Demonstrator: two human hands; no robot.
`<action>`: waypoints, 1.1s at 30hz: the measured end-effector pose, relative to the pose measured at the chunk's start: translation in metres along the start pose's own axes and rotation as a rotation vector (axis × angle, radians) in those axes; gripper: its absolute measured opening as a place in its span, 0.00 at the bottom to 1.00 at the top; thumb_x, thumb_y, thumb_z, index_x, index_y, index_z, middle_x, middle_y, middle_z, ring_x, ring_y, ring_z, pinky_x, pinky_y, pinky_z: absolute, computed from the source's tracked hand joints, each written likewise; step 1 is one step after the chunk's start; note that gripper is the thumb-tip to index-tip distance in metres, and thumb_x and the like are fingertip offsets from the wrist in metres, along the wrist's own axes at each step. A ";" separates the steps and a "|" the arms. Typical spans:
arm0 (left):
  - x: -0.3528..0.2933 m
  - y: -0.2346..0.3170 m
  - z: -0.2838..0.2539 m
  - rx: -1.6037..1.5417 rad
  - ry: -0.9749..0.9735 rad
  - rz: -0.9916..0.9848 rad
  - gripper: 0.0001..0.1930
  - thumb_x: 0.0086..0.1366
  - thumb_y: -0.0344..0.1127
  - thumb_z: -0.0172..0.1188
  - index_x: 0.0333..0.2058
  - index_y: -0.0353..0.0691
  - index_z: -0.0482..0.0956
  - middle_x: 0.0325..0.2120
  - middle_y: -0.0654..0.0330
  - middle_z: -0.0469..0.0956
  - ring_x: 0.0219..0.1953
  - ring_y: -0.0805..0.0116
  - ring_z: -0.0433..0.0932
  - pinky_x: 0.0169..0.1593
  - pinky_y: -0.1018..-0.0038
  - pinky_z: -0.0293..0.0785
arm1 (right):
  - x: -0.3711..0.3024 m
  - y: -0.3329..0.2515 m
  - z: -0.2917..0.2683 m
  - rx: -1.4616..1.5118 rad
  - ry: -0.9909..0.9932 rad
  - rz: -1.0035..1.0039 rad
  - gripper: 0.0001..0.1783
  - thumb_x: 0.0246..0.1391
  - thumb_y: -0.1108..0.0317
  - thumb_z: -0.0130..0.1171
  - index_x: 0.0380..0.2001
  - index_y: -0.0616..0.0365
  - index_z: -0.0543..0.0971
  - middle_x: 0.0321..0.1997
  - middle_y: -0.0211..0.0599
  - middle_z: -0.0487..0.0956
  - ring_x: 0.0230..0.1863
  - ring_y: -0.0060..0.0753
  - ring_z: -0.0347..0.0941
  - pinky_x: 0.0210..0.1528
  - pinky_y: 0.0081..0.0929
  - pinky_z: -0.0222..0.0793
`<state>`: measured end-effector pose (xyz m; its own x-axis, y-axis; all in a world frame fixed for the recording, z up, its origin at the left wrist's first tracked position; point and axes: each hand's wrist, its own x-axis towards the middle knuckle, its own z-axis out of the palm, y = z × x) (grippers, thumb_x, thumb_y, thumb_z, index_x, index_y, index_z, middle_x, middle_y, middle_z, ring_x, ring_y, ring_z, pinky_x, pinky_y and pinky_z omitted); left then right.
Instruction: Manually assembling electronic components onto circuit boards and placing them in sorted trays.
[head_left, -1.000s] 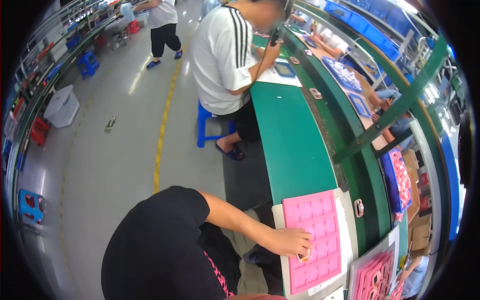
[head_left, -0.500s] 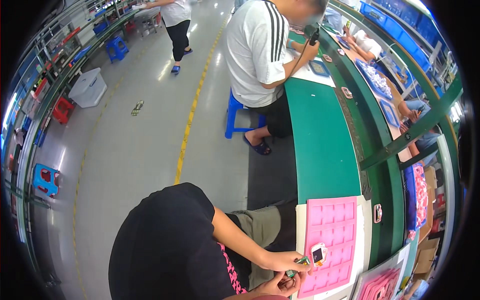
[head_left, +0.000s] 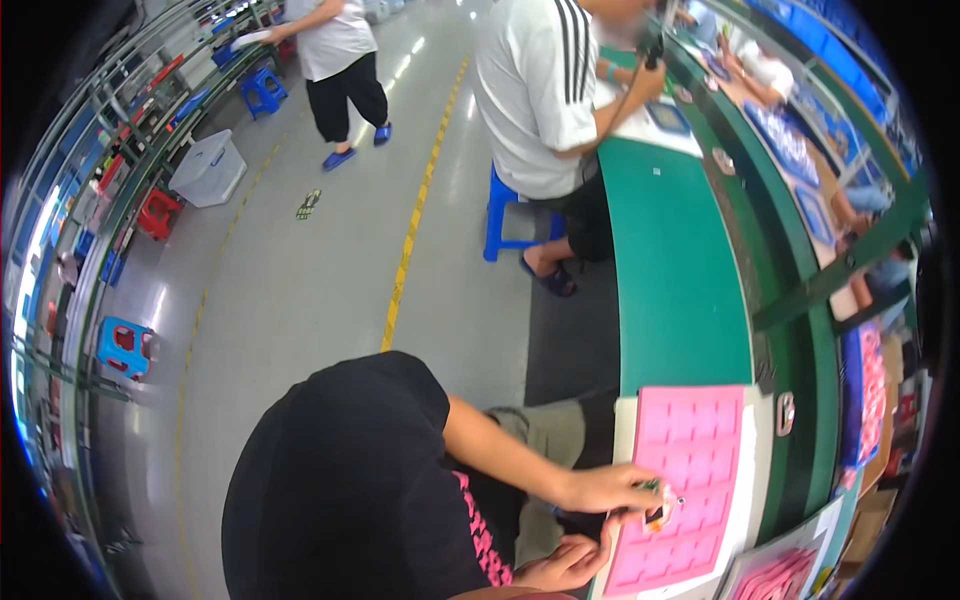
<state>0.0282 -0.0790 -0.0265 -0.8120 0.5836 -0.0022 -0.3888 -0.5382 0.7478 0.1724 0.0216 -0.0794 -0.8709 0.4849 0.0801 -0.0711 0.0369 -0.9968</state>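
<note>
Pink-and-white framed device [head_left: 660, 516]: lies over the middle of the pink tray, a little toward its near end, dark face partly visible, fingers crowding its left side.
Left hand [head_left: 608, 488]: reaches over the tray's left edge, thumb and fingers pinched on a small green part [head_left: 650, 486] at the device's upper edge.
Right hand [head_left: 568, 562]: lower, mostly just outside the tray's left edge, fingers curled, one fingertip reaching to the device's lower left; whether it grips anything cannot be told.
Pink tray [head_left: 712, 415]: rows of shallow square recesses; its far edge meets the green top, and its right edge borders a narrow strip of white sheet [head_left: 745, 500].
Desk [head_left: 685, 290]: the longest open run starts beyond the tray's far edge and stretches to the seated co-worker's white mat [head_left: 625, 128], with one tiny pale piece near that mat.
Green channel [head_left: 790, 475]: runs past the desk's right edge, carrying another framed device [head_left: 786, 414] well apart from the hands.
Near right corner: tight; a stack of pink trays [head_left: 780, 578] sits close beside the white sheet.
Left side: both forearms come in across the lap, taking up the room along that edge.
</note>
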 end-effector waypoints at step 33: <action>0.102 0.007 0.012 1.398 -0.235 -0.133 0.10 0.65 0.35 0.66 0.40 0.37 0.78 0.25 0.58 0.84 0.24 0.56 0.80 0.32 0.64 0.75 | 0.083 -0.041 -0.039 0.395 -0.079 0.721 0.08 0.79 0.67 0.48 0.50 0.60 0.73 0.26 0.43 0.83 0.15 0.26 0.71 0.19 0.18 0.63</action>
<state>-0.0517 -0.0162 -0.0136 -0.6604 0.7415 -0.1186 0.3998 0.4809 0.7803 0.1221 0.0943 -0.0320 -0.7988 0.2090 -0.5641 0.3651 -0.5768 -0.7308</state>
